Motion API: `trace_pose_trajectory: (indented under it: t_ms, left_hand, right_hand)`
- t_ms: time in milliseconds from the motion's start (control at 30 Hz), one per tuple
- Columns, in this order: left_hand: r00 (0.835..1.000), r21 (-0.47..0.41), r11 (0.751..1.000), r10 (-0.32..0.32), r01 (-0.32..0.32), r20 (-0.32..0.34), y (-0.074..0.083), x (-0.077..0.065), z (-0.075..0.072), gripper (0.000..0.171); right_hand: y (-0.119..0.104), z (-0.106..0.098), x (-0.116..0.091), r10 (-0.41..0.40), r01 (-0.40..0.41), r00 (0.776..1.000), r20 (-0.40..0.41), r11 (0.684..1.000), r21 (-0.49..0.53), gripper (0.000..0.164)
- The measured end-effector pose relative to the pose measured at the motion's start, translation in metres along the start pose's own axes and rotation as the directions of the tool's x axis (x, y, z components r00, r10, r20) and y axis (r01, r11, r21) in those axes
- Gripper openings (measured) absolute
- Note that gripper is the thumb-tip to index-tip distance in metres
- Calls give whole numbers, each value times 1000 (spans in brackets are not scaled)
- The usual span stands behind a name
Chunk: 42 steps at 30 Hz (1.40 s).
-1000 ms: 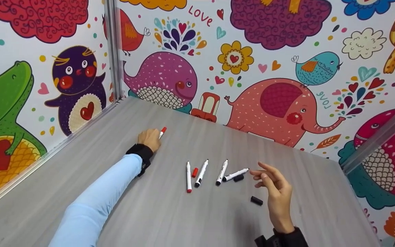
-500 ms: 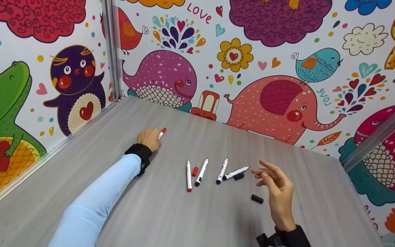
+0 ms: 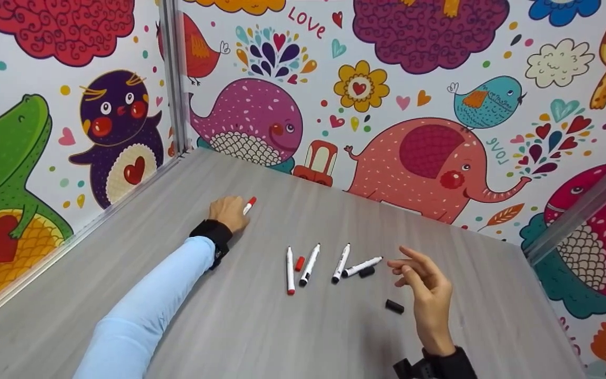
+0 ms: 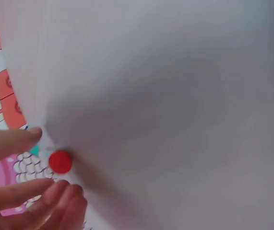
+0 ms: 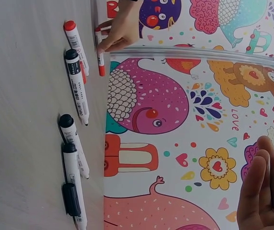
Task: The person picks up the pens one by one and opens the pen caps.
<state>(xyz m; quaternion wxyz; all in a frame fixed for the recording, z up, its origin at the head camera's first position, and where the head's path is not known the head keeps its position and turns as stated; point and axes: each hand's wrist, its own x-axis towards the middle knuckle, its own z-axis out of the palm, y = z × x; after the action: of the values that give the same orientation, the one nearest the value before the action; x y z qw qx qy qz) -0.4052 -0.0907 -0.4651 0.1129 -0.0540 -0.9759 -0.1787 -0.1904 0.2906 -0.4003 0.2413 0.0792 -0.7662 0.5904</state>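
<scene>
On the far left part of the table, my left hand [image 3: 228,213] is at a capped red whiteboard marker [image 3: 250,204] lying on the surface. In the left wrist view, thumb and fingers stand on either side of the marker's round red end [image 4: 60,162], with a gap showing toward the thumb. My right hand [image 3: 428,295] hovers over the right side, fingers loosely bent, holding nothing. Nearest to it lies an uncapped black marker [image 3: 363,267], a black cap [image 3: 367,272] beside it. Another black cap [image 3: 394,306] lies closer to me.
An uncapped red marker [image 3: 290,271], a loose red cap [image 3: 300,263] and two more uncapped black markers, one left [image 3: 310,265] and one right [image 3: 341,263], lie mid-table. Patterned walls [image 3: 319,105] close off the table's back and left side.
The view shifts slightly with the head. Both hands, the markers and the caps stay practically where they were.
</scene>
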Motion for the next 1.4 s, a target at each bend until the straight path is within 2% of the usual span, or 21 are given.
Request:
trace_pose_trajectory:
  t_ms: [200, 300, 400, 467, 600, 733, 833, 1000, 1100, 1233, 1333, 1400]
  left_hand:
    - [995, -78, 997, -11, 3, -102, 12, -4, -10, 24]
    - [996, -111, 994, -4, -7, -94, 30, -15, -15, 25]
    - [1000, -146, 989, 6, -5, 4, 52, -32, -16, 25]
    - [996, -171, 985, 24, -9, 87, 66, -44, -14, 28]
    - [973, -196, 981, 56, -11, 223, 88, -66, -3, 31]
    - [953, -183, 983, 46, 10, 301, 101, -82, 9, 37]
    - [951, -173, 985, 45, 9, 307, 107, -89, 15, 41]
    - [956, -181, 983, 66, -14, 286, 114, -91, 19, 41]
    - [957, -205, 978, 86, -29, 276, 114, -92, 20, 33]
    - [958, -262, 965, 86, -13, 272, 113, -93, 21, 23]
    - [959, -290, 957, 87, -5, 270, 111, -94, 21, 24]
    - [963, -282, 958, 113, -41, 244, 110, -94, 22, 28]
  right_hand:
    - [-3, 0, -1, 10, -10, 1000, -28, 1000, 23, 27]
    - [-4, 0, -1, 12, -11, 999, -34, 1000, 24, 26]
    - [-4, -2, 0, -6, 7, 1000, -20, 999, 31, 27]
    - [-3, -4, 1, -21, 22, 1000, -11, 999, 35, 28]
    - [-3, -5, 2, -37, 37, 999, -2, 998, 42, 29]
    - [-3, -5, 1, -32, 32, 999, 1, 999, 33, 28]
    - [-4, -4, 0, -21, 21, 1000, -7, 999, 50, 27]
    - [-5, -4, -1, -12, 13, 1000, -11, 998, 66, 27]
    - [-4, -4, -1, -3, 4, 1000, -14, 998, 61, 27]
    - [-4, -2, -1, 8, -7, 1000, -16, 998, 56, 26]
    - [-3, -1, -1, 3, -3, 1000, -12, 999, 47, 26]
    - [-2, 1, -1, 3, -2, 1000, -14, 999, 50, 25]
